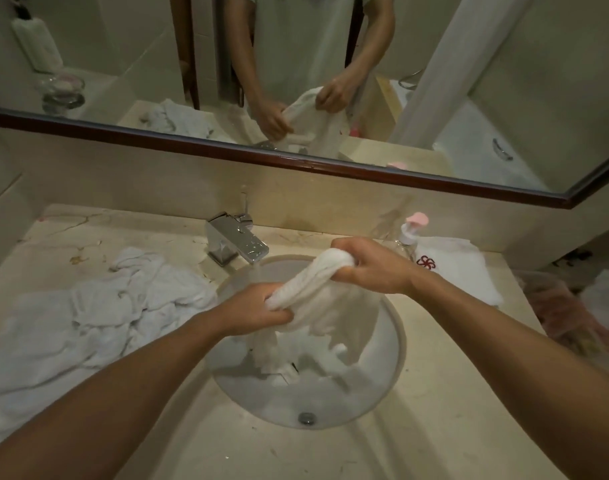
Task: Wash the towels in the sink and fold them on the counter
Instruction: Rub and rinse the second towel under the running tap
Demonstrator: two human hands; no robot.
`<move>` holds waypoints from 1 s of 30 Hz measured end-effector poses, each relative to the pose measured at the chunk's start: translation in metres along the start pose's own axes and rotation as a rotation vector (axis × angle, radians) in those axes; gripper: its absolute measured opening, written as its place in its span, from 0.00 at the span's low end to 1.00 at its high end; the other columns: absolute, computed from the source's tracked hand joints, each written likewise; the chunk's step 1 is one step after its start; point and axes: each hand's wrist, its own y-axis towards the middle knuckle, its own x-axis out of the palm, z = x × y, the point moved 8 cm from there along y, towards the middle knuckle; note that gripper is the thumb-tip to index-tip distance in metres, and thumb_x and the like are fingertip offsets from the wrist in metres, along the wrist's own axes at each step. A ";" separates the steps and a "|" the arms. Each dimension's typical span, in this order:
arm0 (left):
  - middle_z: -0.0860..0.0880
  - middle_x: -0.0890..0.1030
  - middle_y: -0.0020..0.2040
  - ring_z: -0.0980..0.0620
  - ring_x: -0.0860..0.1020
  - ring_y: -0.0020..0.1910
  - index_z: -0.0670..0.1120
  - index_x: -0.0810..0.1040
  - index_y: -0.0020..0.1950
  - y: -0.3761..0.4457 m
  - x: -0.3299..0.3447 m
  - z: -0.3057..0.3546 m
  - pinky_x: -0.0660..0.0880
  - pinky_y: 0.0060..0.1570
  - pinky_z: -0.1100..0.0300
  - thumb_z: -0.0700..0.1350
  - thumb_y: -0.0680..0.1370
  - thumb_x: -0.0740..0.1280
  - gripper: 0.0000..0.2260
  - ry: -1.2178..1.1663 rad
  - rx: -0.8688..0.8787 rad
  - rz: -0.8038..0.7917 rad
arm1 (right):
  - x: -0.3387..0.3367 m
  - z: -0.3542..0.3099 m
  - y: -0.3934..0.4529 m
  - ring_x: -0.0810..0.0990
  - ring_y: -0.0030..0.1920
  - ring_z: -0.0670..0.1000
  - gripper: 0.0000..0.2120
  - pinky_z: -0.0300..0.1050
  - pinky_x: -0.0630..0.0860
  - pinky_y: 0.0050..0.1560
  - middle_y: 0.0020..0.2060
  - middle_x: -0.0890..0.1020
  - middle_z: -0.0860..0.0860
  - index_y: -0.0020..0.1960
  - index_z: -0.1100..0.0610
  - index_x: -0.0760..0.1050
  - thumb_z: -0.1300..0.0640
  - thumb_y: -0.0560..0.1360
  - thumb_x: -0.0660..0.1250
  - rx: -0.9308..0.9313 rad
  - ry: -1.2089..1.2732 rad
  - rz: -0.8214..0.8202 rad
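Both hands have a tight grip on one white towel over the sink: the left hand squeezes the low end and the right hand squeezes the high end at 1 o'clock. The rest hangs down into the bowl. Water runs from the tap, so it could splash onto the bench if the towel swings. A heap of towels lies at 9 o'clock, a folded one at 2 o'clock. A mirror hangs behind.
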 end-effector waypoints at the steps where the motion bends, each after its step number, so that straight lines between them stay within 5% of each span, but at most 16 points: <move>1: 0.57 0.83 0.51 0.60 0.81 0.48 0.54 0.79 0.59 0.000 0.003 0.001 0.79 0.49 0.59 0.58 0.71 0.75 0.19 0.010 -0.006 -0.032 | -0.002 0.008 -0.004 0.79 0.46 0.47 0.04 0.51 0.79 0.48 0.45 0.80 0.49 0.52 0.55 0.77 0.57 0.77 0.68 0.019 -0.001 0.010; 3: 0.58 0.82 0.53 0.58 0.80 0.49 0.56 0.77 0.60 0.003 0.004 0.006 0.78 0.49 0.60 0.67 0.67 0.75 0.26 0.202 0.004 -0.081 | -0.003 0.019 -0.009 0.79 0.48 0.48 0.08 0.52 0.79 0.51 0.47 0.80 0.49 0.55 0.55 0.76 0.55 0.77 0.69 0.059 0.000 0.018; 6: 0.52 0.83 0.51 0.50 0.80 0.49 0.52 0.79 0.59 0.012 -0.010 0.020 0.77 0.47 0.56 0.55 0.72 0.74 0.18 0.570 0.003 0.012 | 0.008 0.027 -0.013 0.80 0.50 0.45 0.16 0.44 0.79 0.51 0.51 0.81 0.45 0.59 0.49 0.75 0.45 0.75 0.72 0.142 0.048 -0.081; 8: 0.49 0.82 0.47 0.48 0.80 0.47 0.47 0.81 0.57 0.017 -0.027 0.033 0.75 0.44 0.56 0.47 0.74 0.73 0.13 0.467 0.000 0.104 | 0.020 0.030 -0.014 0.80 0.50 0.43 0.15 0.42 0.77 0.52 0.50 0.82 0.42 0.55 0.42 0.76 0.38 0.72 0.73 0.186 0.020 -0.169; 11: 0.50 0.82 0.44 0.49 0.80 0.44 0.47 0.83 0.51 0.015 -0.036 0.064 0.73 0.40 0.57 0.50 0.75 0.71 0.09 0.325 0.060 0.073 | 0.041 0.032 -0.013 0.80 0.52 0.48 0.20 0.46 0.75 0.58 0.50 0.82 0.43 0.52 0.41 0.78 0.31 0.67 0.72 0.229 -0.018 -0.274; 16: 0.50 0.81 0.41 0.48 0.79 0.43 0.52 0.79 0.41 0.024 -0.037 0.102 0.76 0.43 0.54 0.43 0.70 0.72 0.05 0.488 0.088 0.079 | 0.049 0.006 0.006 0.80 0.52 0.46 0.14 0.46 0.75 0.58 0.50 0.82 0.45 0.56 0.49 0.79 0.55 0.72 0.76 0.087 0.438 -0.138; 19: 0.52 0.80 0.43 0.50 0.78 0.43 0.54 0.73 0.46 0.024 -0.046 0.097 0.74 0.41 0.54 0.46 0.70 0.75 0.11 0.553 0.082 0.100 | 0.045 0.006 0.011 0.80 0.45 0.50 0.15 0.48 0.74 0.47 0.45 0.82 0.52 0.53 0.55 0.80 0.54 0.67 0.73 0.078 0.288 -0.085; 23: 0.58 0.78 0.40 0.57 0.77 0.39 0.56 0.75 0.51 0.010 -0.057 0.067 0.67 0.33 0.66 0.46 0.68 0.74 0.15 0.284 0.094 0.222 | 0.025 -0.007 0.012 0.76 0.38 0.48 0.06 0.40 0.69 0.37 0.39 0.79 0.52 0.50 0.58 0.79 0.62 0.73 0.72 0.032 0.356 0.051; 27: 0.57 0.83 0.47 0.61 0.81 0.45 0.52 0.79 0.57 0.006 -0.039 0.031 0.75 0.41 0.65 0.50 0.68 0.70 0.17 -0.142 0.037 0.425 | 0.030 -0.022 0.020 0.78 0.43 0.47 0.09 0.37 0.72 0.39 0.44 0.81 0.52 0.52 0.56 0.80 0.62 0.73 0.72 0.014 0.414 0.087; 30: 0.58 0.83 0.45 0.67 0.79 0.43 0.56 0.79 0.53 0.003 -0.023 0.012 0.73 0.42 0.68 0.46 0.73 0.68 0.10 -0.218 -0.027 0.480 | 0.048 -0.010 0.028 0.79 0.48 0.52 0.18 0.46 0.75 0.43 0.49 0.82 0.53 0.58 0.59 0.77 0.59 0.70 0.72 0.057 0.228 0.079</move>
